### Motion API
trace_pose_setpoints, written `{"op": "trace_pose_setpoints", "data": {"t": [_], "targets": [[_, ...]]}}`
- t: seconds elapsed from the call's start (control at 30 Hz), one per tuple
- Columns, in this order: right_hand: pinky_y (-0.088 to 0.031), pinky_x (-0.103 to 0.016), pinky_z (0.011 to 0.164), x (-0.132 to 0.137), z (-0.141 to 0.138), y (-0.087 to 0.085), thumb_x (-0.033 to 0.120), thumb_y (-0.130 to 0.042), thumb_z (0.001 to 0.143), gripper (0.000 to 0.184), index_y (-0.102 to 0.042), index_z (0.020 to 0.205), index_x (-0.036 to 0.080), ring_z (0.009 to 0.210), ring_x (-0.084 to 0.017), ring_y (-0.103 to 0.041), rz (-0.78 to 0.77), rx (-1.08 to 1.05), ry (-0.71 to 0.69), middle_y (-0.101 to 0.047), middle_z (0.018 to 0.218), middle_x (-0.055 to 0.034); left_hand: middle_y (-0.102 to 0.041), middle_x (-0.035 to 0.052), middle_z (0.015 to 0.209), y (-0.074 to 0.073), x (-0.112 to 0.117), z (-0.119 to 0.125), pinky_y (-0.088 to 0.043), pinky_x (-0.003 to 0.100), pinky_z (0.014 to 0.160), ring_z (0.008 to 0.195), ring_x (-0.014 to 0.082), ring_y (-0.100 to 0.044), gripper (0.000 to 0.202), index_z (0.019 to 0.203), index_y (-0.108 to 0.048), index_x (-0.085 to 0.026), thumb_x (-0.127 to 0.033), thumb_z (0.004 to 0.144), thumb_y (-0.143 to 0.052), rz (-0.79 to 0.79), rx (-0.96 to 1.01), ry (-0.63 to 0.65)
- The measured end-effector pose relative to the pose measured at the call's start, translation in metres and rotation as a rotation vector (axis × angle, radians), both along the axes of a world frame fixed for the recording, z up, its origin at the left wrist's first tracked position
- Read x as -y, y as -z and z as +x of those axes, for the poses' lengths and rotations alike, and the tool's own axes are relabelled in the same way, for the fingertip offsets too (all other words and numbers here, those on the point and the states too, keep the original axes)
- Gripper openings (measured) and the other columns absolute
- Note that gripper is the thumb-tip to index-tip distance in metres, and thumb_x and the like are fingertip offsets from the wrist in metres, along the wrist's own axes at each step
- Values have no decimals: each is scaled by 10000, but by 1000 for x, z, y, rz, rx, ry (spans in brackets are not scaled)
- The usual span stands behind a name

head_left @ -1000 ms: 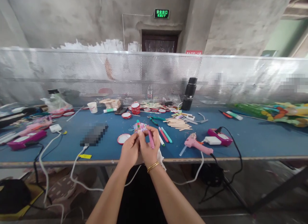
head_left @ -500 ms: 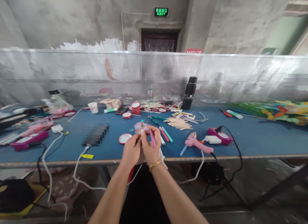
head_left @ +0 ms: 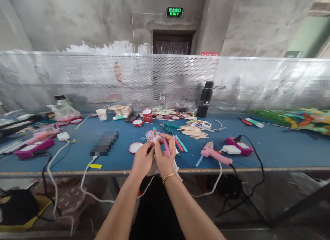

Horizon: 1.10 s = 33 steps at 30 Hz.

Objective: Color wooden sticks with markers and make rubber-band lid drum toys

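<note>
My left hand [head_left: 143, 159] and my right hand [head_left: 164, 159] meet above the table's front edge, fingers closed. Between them an upright craft stick [head_left: 154, 132] pokes up, its tip coloured in green and red bands. The fingers hide its lower part. Tucked in my right fingers is a pink marker [head_left: 167, 149], slanting down across the hand. A red marker [head_left: 179, 144] and a teal marker [head_left: 182, 143] lie just right of my hands. Behind the stick spreads a heap of small coloured rubber bands [head_left: 150, 135]. A round white-and-red lid [head_left: 135, 148] lies beside my left hand.
On the blue table [head_left: 281, 147] are a pink glue gun [head_left: 215, 154], wooden sticks [head_left: 193, 131], green pliers [head_left: 168, 127] and a phone [head_left: 104, 143]. A black bottle [head_left: 205, 99] stands before the perforated metal screen [head_left: 177, 71]. White cables [head_left: 84, 178] hang over the front edge.
The view has shifted slightly, so everything sits a little further right. My hands keep the same hold on the stick and the pink marker.
</note>
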State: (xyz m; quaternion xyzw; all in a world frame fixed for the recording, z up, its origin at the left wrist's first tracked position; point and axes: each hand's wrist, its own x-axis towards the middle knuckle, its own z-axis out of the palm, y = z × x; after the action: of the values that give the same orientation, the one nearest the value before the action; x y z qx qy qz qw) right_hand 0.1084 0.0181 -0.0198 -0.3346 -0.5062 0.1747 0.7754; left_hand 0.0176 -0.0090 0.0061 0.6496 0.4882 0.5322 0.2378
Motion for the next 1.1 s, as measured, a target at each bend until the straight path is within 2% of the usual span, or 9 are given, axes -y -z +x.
{"op": "trace_pose_setpoints", "data": {"t": [0.17, 0.3, 0.43, 0.53, 0.6, 0.77, 0.93, 1.1], "targets": [[-586, -346, 811, 0, -1, -1, 330, -674, 910, 217, -588, 1072, 216, 783, -157, -675, 7, -26, 3, -668, 908, -2, -681, 32, 761, 1, -1, 1, -465, 324, 752, 769, 229, -606, 196, 767, -646, -219, -375, 871, -592, -19, 15, 67], [-583, -337, 795, 2, -2, -2, 356, -675, 916, 212, -610, 1059, 214, 794, -167, -679, 3, -47, -11, -682, 870, 1, -664, 27, 740, 0, -2, 0, -455, 311, 705, 736, 218, -579, 261, 747, -641, -220, -447, 874, -620, -15, 36, 92], [-561, -328, 746, 3, -3, -3, 424, -507, 1018, 264, -638, 1082, 203, 763, -168, -666, -30, -125, -6, -684, 847, -14, -512, -32, 585, 2, -3, -2, -357, 271, 556, 570, 164, -464, 313, 671, -569, -224, -457, 867, -643, -34, 53, 80], [-549, -330, 739, 4, -2, -3, 455, -405, 1053, 380, -674, 1077, 187, 743, -169, -647, -37, -142, -28, -657, 793, -12, -495, -45, 577, 4, -4, -1, -330, 262, 525, 532, 149, -446, 281, 706, -593, -218, -443, 871, -630, -53, 62, 76], [-548, -333, 756, 4, 0, -2, 447, -414, 1043, 382, -691, 1048, 185, 767, -171, -642, -48, -149, -51, -651, 811, -18, -526, -41, 611, 6, -4, -1, -344, 260, 528, 539, 149, -468, 240, 777, -634, -213, -434, 869, -632, -52, 67, 70], [-544, -319, 736, 3, 0, 3, 363, -559, 941, 190, -616, 1026, 203, 803, -170, -631, -59, -171, -43, -633, 893, -16, -572, -35, 696, 9, -4, 1, -370, 256, 562, 597, 159, -499, 190, 952, -663, -223, -394, 873, -638, -29, 65, 37], [-516, -307, 674, 4, -1, 4, 341, -582, 930, 149, -573, 862, 209, 701, -156, -596, -50, -146, -57, -598, 786, 8, -619, -13, 754, 10, -3, 2, -407, 277, 665, 696, 183, -544, 166, 874, -636, -232, -396, 899, -632, -19, 14, 28], [-496, -312, 697, 5, 0, 2, 344, -571, 948, 199, -560, 798, 214, 708, -154, -574, -39, -132, -43, -582, 756, 17, -578, -18, 725, 8, -2, 2, -415, 292, 723, 738, 197, -557, 190, 803, -578, -233, -383, 910, -622, -8, -28, 1]]}}
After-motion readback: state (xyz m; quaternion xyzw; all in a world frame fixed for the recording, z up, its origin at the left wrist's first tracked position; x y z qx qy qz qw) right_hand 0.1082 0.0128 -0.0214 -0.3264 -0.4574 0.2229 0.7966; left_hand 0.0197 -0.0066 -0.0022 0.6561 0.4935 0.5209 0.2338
